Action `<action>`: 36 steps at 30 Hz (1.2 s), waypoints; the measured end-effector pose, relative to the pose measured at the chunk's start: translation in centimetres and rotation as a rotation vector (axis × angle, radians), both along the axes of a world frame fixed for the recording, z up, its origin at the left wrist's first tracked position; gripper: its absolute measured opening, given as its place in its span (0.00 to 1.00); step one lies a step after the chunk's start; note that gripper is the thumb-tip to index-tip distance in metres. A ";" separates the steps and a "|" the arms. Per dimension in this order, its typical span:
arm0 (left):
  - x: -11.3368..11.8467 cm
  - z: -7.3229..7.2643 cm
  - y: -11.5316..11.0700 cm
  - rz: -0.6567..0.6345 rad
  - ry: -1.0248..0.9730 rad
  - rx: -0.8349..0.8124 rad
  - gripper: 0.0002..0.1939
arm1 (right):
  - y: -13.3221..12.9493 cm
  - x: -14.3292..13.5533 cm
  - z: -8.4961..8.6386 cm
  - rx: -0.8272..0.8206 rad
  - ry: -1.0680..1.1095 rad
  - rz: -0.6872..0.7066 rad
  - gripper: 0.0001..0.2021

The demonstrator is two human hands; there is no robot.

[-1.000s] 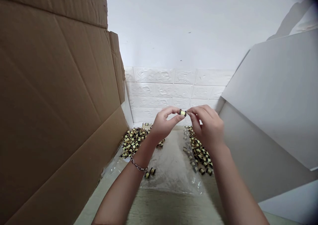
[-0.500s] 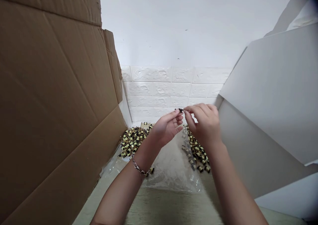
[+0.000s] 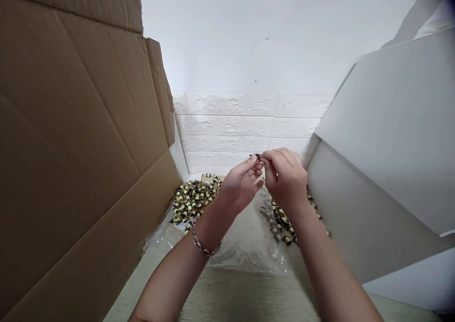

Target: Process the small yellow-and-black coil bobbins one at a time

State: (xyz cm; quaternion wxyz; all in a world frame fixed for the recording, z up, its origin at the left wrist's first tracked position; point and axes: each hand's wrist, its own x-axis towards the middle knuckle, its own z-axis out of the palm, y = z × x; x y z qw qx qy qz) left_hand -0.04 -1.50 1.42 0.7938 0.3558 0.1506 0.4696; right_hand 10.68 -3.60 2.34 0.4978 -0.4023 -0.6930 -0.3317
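Between the fingertips of both hands is a small dark part (image 3: 257,156), perhaps a coil bobbin like those in the heaps; my fingers cover most of it. My left hand (image 3: 242,183), palm turned up and a chain bracelet at the wrist, pinches it between thumb and fingers. From the other side my right hand (image 3: 287,177) closes thumb and forefinger on its right end; whether they grip a wire there I cannot tell. One heap of yellow-and-black bobbins with thin wires (image 3: 192,201) lies left of my hands. Another heap of bobbins (image 3: 284,227) lies beneath my right hand.
A clear plastic bag (image 3: 245,246) lies flat on the pale table (image 3: 234,296) between the heaps. A tall cardboard panel (image 3: 81,137) stands on the left, a white panel (image 3: 387,137) on the right. A white brick-pattern wall (image 3: 216,104) is behind.
My right hand has come slightly left, closer to my left hand, and its fingers now cover more of the small part. My left hand has hardly moved.
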 end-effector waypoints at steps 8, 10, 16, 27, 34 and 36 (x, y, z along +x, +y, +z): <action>-0.2 0.8 -1.6 0.076 0.142 0.286 0.11 | -1.4 -1.0 0.4 0.092 0.187 0.100 0.05; -0.2 0.9 -1.8 0.051 0.104 0.260 0.10 | -1.6 -1.1 0.5 0.083 0.202 0.110 0.05; -0.1 0.8 -1.9 0.046 0.012 0.199 0.07 | -1.5 -1.0 0.5 0.100 0.186 0.127 0.05; -0.2 0.9 -1.9 0.130 -0.049 0.141 0.05 | -0.9 -0.8 -0.2 0.165 0.149 0.158 0.08; -0.4 1.1 -1.9 0.207 0.056 0.159 0.08 | -0.6 -1.1 -0.3 0.148 0.155 0.131 0.07; -0.5 1.1 -1.9 0.212 0.065 0.156 0.09 | -0.6 -1.2 -0.3 0.146 0.156 0.122 0.07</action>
